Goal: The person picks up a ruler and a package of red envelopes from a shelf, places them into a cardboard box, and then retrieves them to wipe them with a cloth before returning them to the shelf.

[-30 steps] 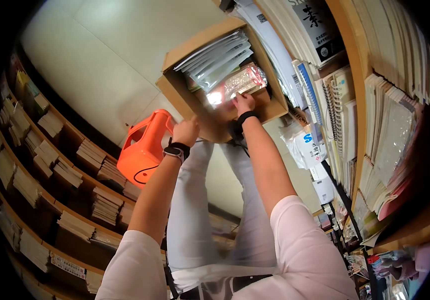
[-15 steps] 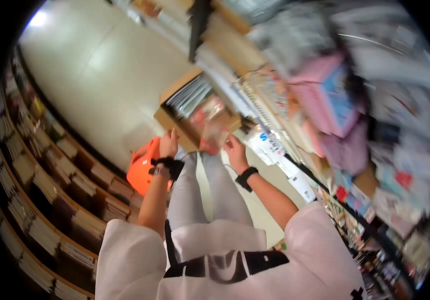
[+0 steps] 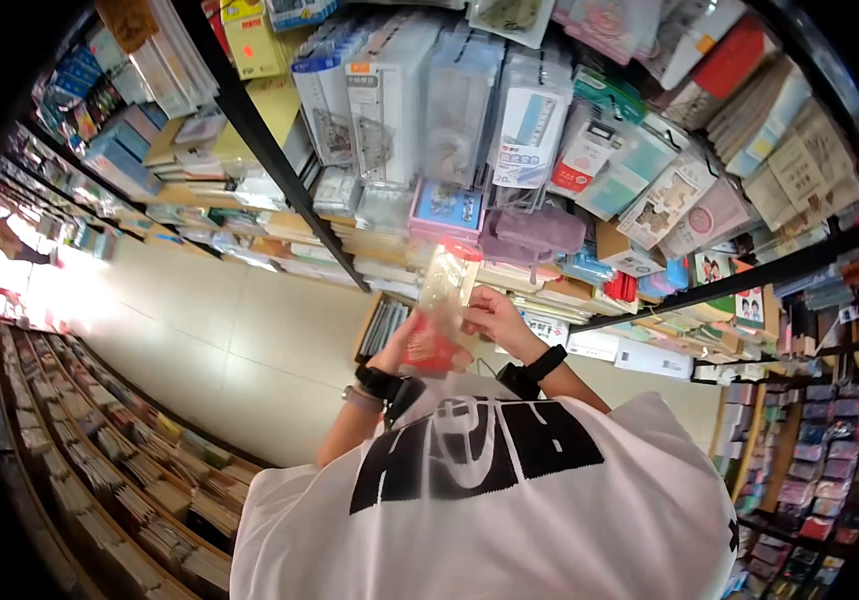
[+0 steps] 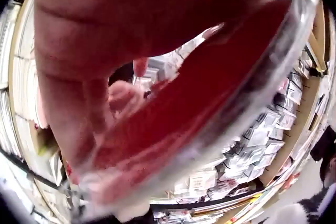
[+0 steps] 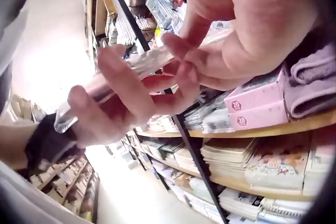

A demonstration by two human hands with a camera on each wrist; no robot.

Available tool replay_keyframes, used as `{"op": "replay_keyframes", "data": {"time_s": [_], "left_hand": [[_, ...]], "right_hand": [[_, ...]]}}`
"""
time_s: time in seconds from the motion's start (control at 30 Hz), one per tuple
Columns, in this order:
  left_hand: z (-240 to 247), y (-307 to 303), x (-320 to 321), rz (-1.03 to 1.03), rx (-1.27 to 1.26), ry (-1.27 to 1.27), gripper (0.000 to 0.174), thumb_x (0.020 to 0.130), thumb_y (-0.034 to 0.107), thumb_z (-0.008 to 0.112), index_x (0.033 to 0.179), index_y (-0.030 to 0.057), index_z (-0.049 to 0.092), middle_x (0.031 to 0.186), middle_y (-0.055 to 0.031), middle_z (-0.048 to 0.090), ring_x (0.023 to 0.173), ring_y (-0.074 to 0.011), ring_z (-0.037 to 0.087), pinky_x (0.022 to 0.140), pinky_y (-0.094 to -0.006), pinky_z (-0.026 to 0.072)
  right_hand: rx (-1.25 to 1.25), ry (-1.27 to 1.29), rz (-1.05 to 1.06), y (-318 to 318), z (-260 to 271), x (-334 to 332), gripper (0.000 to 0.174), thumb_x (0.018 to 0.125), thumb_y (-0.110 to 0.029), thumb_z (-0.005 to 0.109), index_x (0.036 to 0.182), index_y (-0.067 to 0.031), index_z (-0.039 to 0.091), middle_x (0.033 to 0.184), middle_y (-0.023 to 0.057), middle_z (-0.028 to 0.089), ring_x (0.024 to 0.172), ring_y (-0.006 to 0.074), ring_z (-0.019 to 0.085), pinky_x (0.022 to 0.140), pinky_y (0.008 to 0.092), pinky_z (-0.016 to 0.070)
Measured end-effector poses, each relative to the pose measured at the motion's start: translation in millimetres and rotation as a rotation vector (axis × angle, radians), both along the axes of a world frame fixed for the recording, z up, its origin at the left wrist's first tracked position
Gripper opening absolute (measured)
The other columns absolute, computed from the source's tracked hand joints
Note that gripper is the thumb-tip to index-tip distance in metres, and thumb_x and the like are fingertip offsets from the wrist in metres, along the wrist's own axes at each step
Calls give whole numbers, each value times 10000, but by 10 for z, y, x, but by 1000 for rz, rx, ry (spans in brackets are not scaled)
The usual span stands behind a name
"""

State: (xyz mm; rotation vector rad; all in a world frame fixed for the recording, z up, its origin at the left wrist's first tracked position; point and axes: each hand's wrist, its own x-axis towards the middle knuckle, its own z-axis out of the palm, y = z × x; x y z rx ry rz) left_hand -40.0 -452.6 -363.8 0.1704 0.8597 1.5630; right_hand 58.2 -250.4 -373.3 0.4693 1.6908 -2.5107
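Observation:
A flat clear plastic packet (image 3: 447, 285) with a red lower part is held up in front of my chest, in both hands. My left hand (image 3: 397, 345) grips its left side; in the left wrist view the packet's red face (image 4: 194, 98) fills much of the picture below that hand. My right hand (image 3: 502, 322) pinches the packet's right edge between thumb and fingers, as the right wrist view shows with the packet edge-on (image 5: 149, 62). Below the hands, a cardboard box (image 3: 364, 335) with packed sleeves is partly hidden by my left arm.
Ahead stands a shelf packed with hanging stationery packs (image 3: 385, 110), pink boxes (image 3: 447, 208) and a purple pouch (image 3: 535, 235). A black shelf post (image 3: 285, 165) rises left of them. Low bookshelves (image 3: 140, 450) curve along the left, beyond the tiled floor (image 3: 210, 310).
The right hand has lifted the packet out of the box and up to chest height. My left hand, earlier empty near the orange stool, now grips it too. The head view has tilted up toward the shelf.

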Motion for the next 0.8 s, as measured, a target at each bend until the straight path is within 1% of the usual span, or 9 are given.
{"op": "replay_keyframes", "data": {"time_s": [0.07, 0.13, 0.17, 0.2, 0.27, 0.33, 0.43, 0.53, 0.8], "left_hand": [[-296, 88, 26, 59, 28, 14, 620, 931, 540, 367, 1309, 50, 403, 1180, -182, 557, 979, -293, 600, 854, -412, 489], [-50, 149, 63, 33, 450, -328, 637, 908, 572, 378, 1280, 58, 431, 1105, -186, 590, 921, -313, 609, 806, -421, 502], [-259, 75, -24, 92, 300, -291, 662, 889, 601, 384, 1314, 93, 404, 1110, -194, 583, 921, -337, 607, 782, -447, 506], [-232, -29, -85, 101, 306, -278, 662, 889, 601, 384, 1314, 93, 404, 1110, -194, 583, 921, -337, 607, 782, -447, 506], [-116, -154, -179, 130, 123, -362, 629, 911, 568, 374, 1374, 144, 344, 1134, -195, 574, 921, -343, 609, 785, -469, 506], [-121, -272, -186, 249, 237, -149, 586, 951, 492, 359, 1434, 175, 257, 1153, -196, 565, 956, -335, 607, 841, -469, 502], [-113, -427, -237, 225, 157, 77, 692, 920, 564, 345, 1461, 180, 148, 1265, -253, 461, 989, -429, 581, 842, -529, 490], [210, -452, -85, 246, 185, 120, 600, 954, 472, 336, 1255, -39, 428, 1085, -218, 602, 938, -309, 630, 853, -402, 504], [286, -353, 68, 353, 164, 176, 595, 957, 467, 334, 1231, -52, 438, 1072, -212, 608, 965, -319, 622, 864, -403, 492]], "right_hand": [[-56, 37, -68, -9, 36, -22, 227, 894, -115, 594, 1102, -53, 529, 905, 28, 604, 779, 103, 580, 612, 231, 460], [643, 183, -264, 133, -117, -156, 304, 864, -169, 646, 1123, -63, 526, 922, 56, 608, 804, 144, 586, 575, 248, 463], [1052, 158, -370, 324, -363, -221, 549, 769, -223, 738, 1238, -127, 468, 1130, 101, 559, 1053, 256, 541, 747, 364, 491], [1052, 175, -365, 389, -268, -208, 549, 769, -223, 738, 1238, -127, 468, 1130, 101, 559, 1053, 256, 541, 747, 364, 491], [1843, -91, -429, 552, 88, -285, 838, 657, -270, 800, 1359, -206, 348, 1348, 108, 401, 1293, 352, 326, 973, 548, 350], [1999, -274, -209, 825, -102, -401, 1032, 574, -319, 825, 1422, -251, 240, 1431, 82, 286, 1363, 383, 168, 1048, 650, 141], [1898, -225, -103, 1182, -312, -482, 873, 649, -231, 766, 1393, -272, 312, 1362, 19, 403, 1287, 306, 343, 1026, 675, 175], [1801, -81, -159, 1376, -280, -480, 613, 677, -112, 698, 1246, -229, 501, 1172, -1, 522, 1102, 275, 468, 990, 569, 313], [1769, -55, -139, 1316, -293, -325, 564, 655, -102, 691, 1186, -212, 534, 1187, -2, 508, 1162, 277, 416, 1022, 548, 283]]}}
